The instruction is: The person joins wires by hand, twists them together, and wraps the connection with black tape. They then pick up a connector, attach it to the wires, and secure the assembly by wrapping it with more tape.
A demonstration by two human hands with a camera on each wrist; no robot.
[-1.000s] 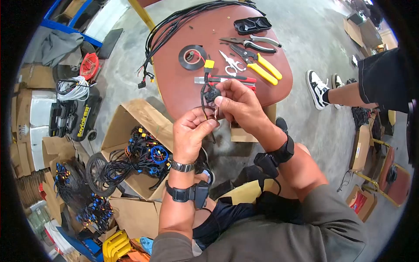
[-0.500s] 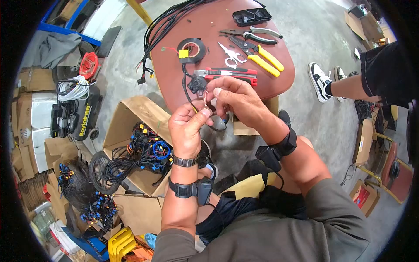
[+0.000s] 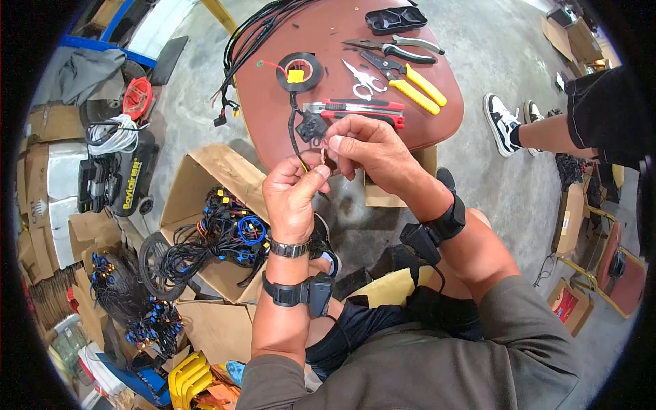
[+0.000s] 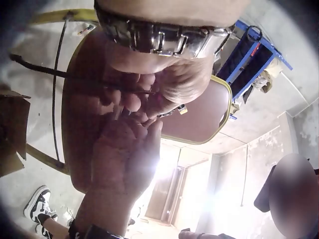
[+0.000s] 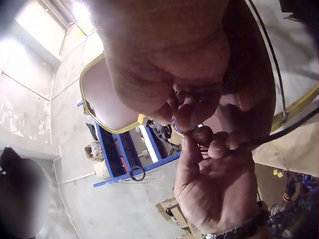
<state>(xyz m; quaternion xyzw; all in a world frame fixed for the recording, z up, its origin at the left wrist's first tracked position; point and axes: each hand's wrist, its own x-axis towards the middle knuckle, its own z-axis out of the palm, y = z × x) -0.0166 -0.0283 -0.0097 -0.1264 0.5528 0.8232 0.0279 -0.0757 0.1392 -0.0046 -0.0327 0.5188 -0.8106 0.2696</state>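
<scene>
Thin wire ends (image 3: 323,154) are pinched between the thumbs and fingers of both hands, just off the near edge of the round red-brown seat (image 3: 263,130). My left hand (image 3: 294,198) holds them from below, with a black cable passing through its fingers. From above right, my right hand (image 3: 372,152) grips the same spot. A black wrapped lump (image 3: 311,128) on the cable lies beside the right fingertips, and a yellow connector (image 3: 296,76) stands above it, over the tape roll (image 3: 311,63). In the right wrist view the left hand (image 5: 214,184) meets the right fingertips.
On the seat lie a red utility knife (image 3: 362,109), scissors (image 3: 363,80), yellow-handled strippers (image 3: 417,89), pliers (image 3: 403,51), a black tray (image 3: 396,20) and a cable bundle (image 3: 239,58). A cardboard box (image 3: 205,167) of harnesses stands at left. Another person's leg (image 3: 547,130) is at right.
Both hands have moved slightly left and down, still pinching the wire. The yellow connector and the wrapped lump have shifted left, and the connector is now over the tape roll.
</scene>
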